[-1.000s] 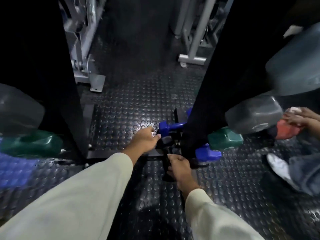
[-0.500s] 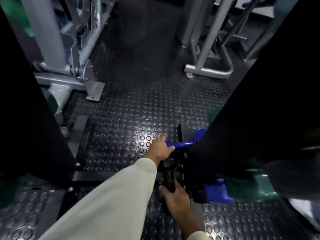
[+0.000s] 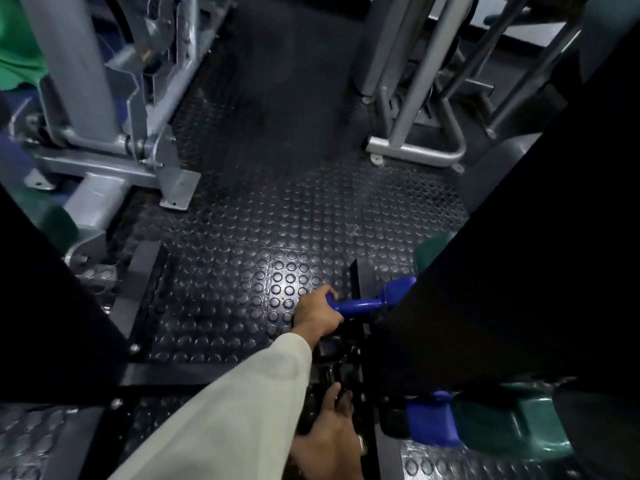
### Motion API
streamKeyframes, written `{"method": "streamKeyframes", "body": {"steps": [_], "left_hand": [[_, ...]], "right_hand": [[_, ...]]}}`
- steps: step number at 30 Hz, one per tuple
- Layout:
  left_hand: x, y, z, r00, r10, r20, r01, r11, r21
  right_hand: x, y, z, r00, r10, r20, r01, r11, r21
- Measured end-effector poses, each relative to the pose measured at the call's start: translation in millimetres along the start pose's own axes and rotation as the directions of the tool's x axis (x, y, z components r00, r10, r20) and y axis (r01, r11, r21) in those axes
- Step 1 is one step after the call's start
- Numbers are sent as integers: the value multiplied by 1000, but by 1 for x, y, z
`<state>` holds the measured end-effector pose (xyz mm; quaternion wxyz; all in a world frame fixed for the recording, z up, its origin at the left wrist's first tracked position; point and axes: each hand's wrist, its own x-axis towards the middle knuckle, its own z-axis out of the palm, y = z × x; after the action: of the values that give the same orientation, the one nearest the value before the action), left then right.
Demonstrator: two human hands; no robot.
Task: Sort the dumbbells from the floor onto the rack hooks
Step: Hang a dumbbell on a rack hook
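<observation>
Head view, near to far: my right hand (image 3: 329, 445) reaches toward dark dumbbells (image 3: 332, 355) on the studded floor (image 3: 242, 271); whether its fingers grip, I cannot tell. Just beyond, my left hand (image 3: 317, 315) curls around one end of a blue dumbbell (image 3: 363, 303), beside the black rack (image 3: 519, 271). Grey machine frames (image 3: 121, 133) stand farther off.

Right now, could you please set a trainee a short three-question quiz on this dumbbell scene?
1. True or false: the left hand grips one end of the blue dumbbell.
2. Which colour is the big weight at lower right: A red, B green, C yellow?
3. Fill in: the floor mat is covered in raised ____.

Key: 1 true; 2 B; 3 circles. The right hand reaches into dark weights; its grip is unclear.
</observation>
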<state>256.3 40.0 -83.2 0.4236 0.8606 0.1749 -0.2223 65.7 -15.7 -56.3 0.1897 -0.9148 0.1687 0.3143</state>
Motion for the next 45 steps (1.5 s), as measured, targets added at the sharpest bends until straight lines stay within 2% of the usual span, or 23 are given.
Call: {"method": "streamKeyframes", "body": {"steps": [6, 10, 13, 15, 17, 20, 22, 23, 24, 26, 27, 29, 32, 34, 39, 45], "left_hand": [[-3, 12, -27, 996, -59, -62, 48, 985, -166], [-20, -2, -79, 990, -118, -71, 74, 889, -452], [-33, -32, -117, 978, -167, -121, 87, 866, -493], [-40, -57, -136, 960, -186, -211, 84, 905, -416], [-46, -83, -148, 946, -152, -286, 97, 976, -197], [-52, -122, -152, 958, -71, -279, 109, 986, 124], [-51, -146, -145, 968, -81, -238, 133, 968, 212], [-49, -155, -142, 972, -84, -218, 133, 966, 223], [-48, -159, -142, 978, -94, -187, 136, 964, 227], [-47, -162, -146, 985, -138, -101, 154, 974, 166], [-45, -161, -149, 982, -172, -76, 180, 977, 110], [-43, -160, -155, 973, -218, -77, 226, 967, 120], [-41, -162, -158, 979, -174, -106, 201, 915, 351], [-40, -164, -157, 986, -150, -78, 169, 904, 393], [-33, -166, -154, 989, -144, -46, 151, 950, 274], [-33, -164, -150, 988, -120, -98, 143, 951, 275]], "right_hand": [[2, -2, 4, 1000, 28, 8, -28, 1000, -15], [-4, -8, -3, 999, 24, 39, -24, 1000, 2], [-11, -12, -10, 998, 27, 55, -28, 999, 16], [-13, -12, -11, 998, 25, 52, -25, 1000, -1], [-15, -12, -11, 998, 27, 55, -27, 1000, 3], [-15, -12, -12, 997, 26, 75, -27, 1000, 9], [-14, -14, -15, 995, 51, 87, -53, 998, 25], [-13, -18, -17, 999, 31, 18, -32, 998, 50], [-11, -27, -21, 993, -19, -119, 31, 994, 103], [-3, -55, -28, 928, -88, -362, 187, 951, 248], [7, -72, -31, 915, -118, -385, 248, 919, 306], [31, -105, -34, 925, -220, -308, 317, 896, 310], [62, -134, -32, 947, -303, -106, 316, 939, 137], [74, -140, -29, 948, -315, -45, 316, 949, 18], [101, -139, -19, 973, -231, -16, 231, 973, 24], [113, -131, -17, 975, -221, 6, 220, 970, 101]]}}
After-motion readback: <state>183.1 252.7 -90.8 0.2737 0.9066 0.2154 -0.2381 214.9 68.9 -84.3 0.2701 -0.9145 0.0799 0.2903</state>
